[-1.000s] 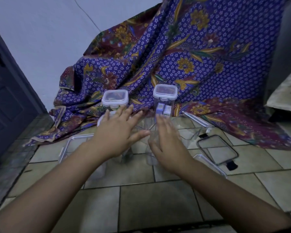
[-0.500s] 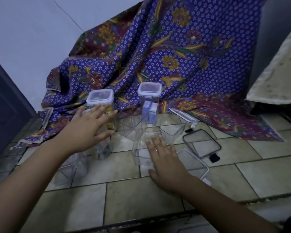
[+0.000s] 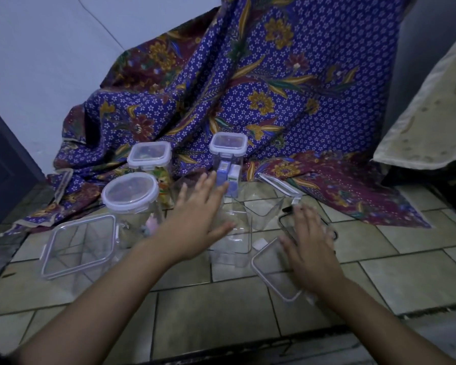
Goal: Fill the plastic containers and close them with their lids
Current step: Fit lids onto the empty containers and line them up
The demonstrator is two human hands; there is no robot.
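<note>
Clear containers [image 3: 234,248] amid lidded jars [image 3: 130,192], loose lids [image 3: 271,277]; left hand [image 3: 195,219], right hand [image 3: 311,248] outspread, empty.

The left hand [image 3: 198,219] is held open, fingers spread, above an open clear container [image 3: 232,241] on the tiled floor [image 3: 216,306], while the right hand [image 3: 311,248] is spread flat over a loose clear lid [image 3: 271,275]. A round lidded container [image 3: 131,196] and a wide square container [image 3: 79,246] are seen at the left, and a short closed container [image 3: 149,154] and a tall closed container [image 3: 229,146] are backed by a patterned cloth [image 3: 274,88].
</note>
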